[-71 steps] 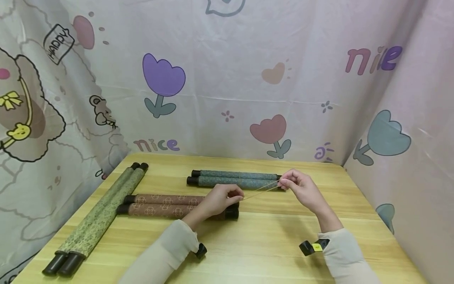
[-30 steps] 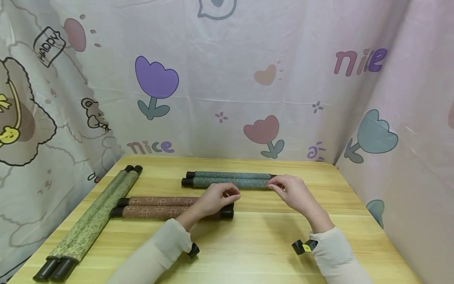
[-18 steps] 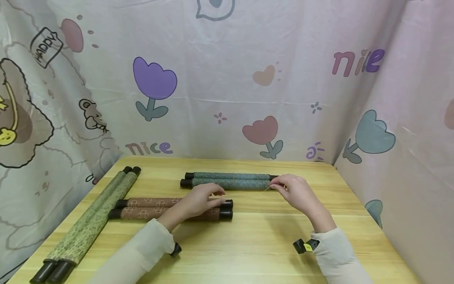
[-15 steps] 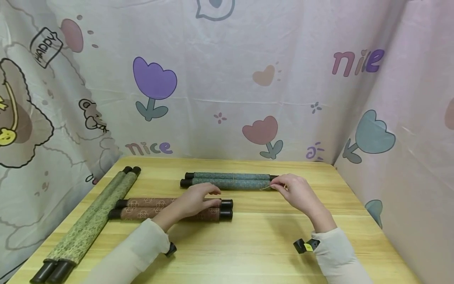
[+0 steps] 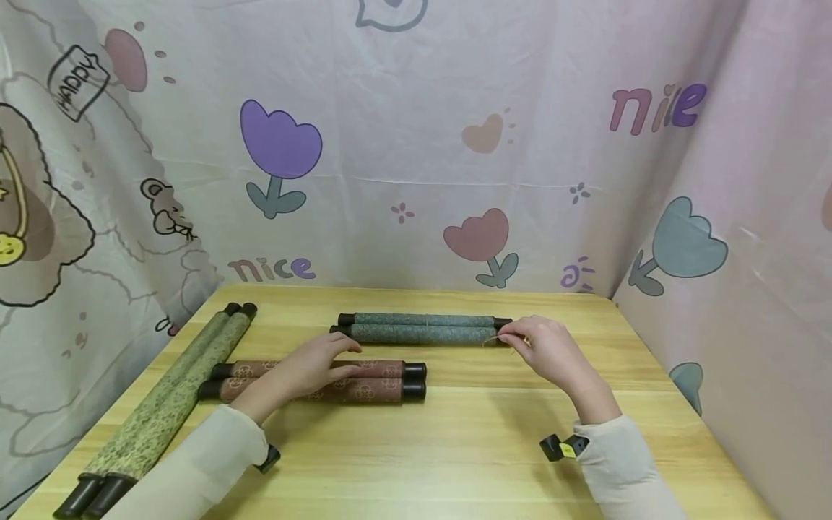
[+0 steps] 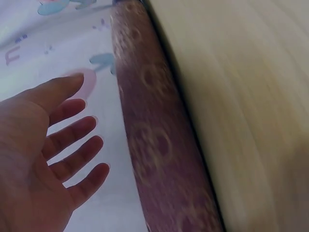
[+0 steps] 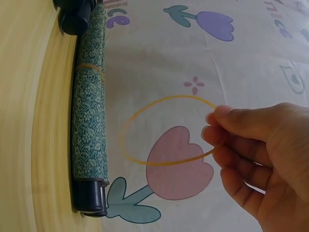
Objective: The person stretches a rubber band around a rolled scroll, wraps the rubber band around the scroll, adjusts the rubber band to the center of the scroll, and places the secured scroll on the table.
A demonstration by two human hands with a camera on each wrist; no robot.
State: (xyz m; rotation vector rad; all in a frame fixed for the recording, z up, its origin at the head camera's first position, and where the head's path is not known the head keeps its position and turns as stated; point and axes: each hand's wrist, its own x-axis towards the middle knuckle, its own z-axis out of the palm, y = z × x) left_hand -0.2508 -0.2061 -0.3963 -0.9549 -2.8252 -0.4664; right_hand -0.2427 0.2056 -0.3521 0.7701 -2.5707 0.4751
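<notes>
My right hand (image 5: 544, 352) pinches a thin yellow rubber band (image 7: 159, 164) between thumb and fingertips; in the right wrist view it hangs as a loose loop. Just left of that hand lies a pair of blue-green patterned scrolls (image 5: 422, 334) with black ends, a band around their middle. My left hand (image 5: 310, 367) holds nothing, its fingers spread and slightly bent over a pair of brown scrolls (image 5: 377, 390) with a flower pattern. In the left wrist view those fingers (image 6: 89, 183) stand apart from the brown scroll beside them.
A pair of longer green scrolls (image 5: 169, 390) lies slantwise along the left side of the wooden table (image 5: 455, 462), near the left ends of the brown pair. Patterned cloth (image 5: 364, 130) hangs behind the table and on both sides.
Earlier both hands stretched the rubber band between them. The left hand let go and moved left over the brown scrolls. The right hand stays near the blue-green pair with the band.
</notes>
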